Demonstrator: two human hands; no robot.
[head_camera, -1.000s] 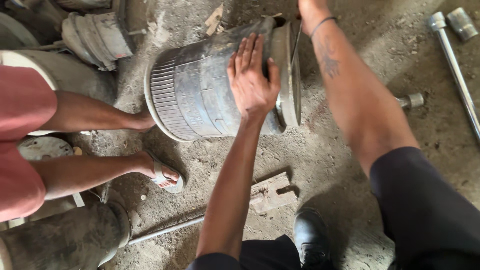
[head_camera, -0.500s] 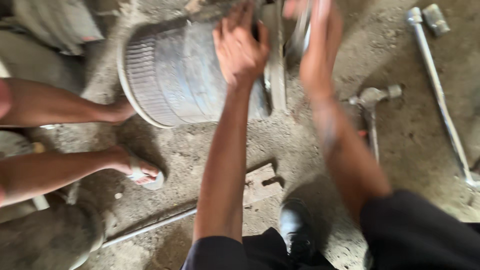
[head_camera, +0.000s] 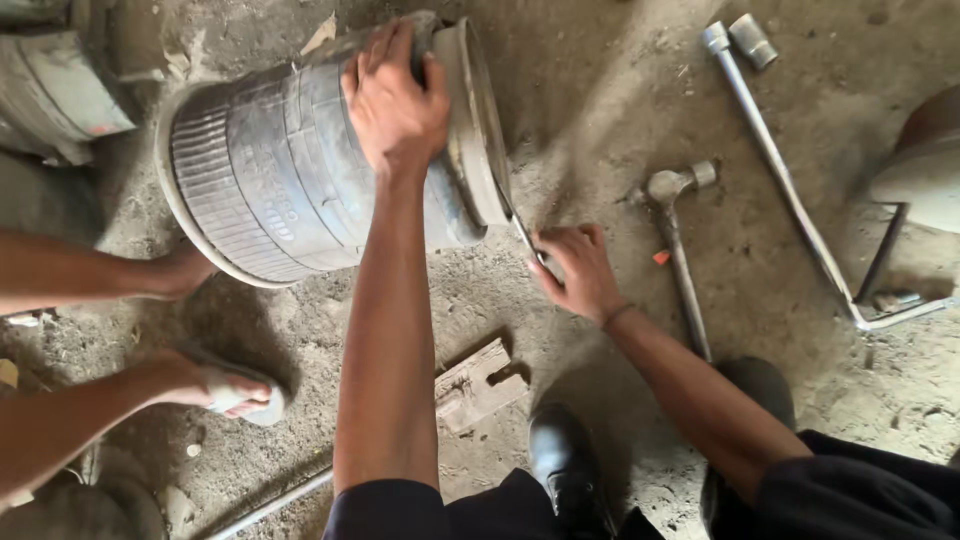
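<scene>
A large black ribbed rubber bellows (head_camera: 270, 180) with a metal end plate (head_camera: 478, 130) lies on its side on the dirt floor. My left hand (head_camera: 395, 100) rests flat on top of it near the plate, fingers spread. My right hand (head_camera: 575, 270) is low on the ground just right of the plate, pinching a thin metal tool (head_camera: 522, 232) whose tip points at the plate's lower edge.
A hammer (head_camera: 675, 235) lies right of my right hand. A long wheel wrench (head_camera: 780, 180) and a socket (head_camera: 750, 40) lie further right. A wood block (head_camera: 478, 385) sits near my shoe (head_camera: 565, 455). Another person's bare legs and sandalled foot (head_camera: 235, 390) are at left.
My right hand came down from the top of the end plate to the ground beside its lower edge. The view shifted; my left hand stayed on the bellows.
</scene>
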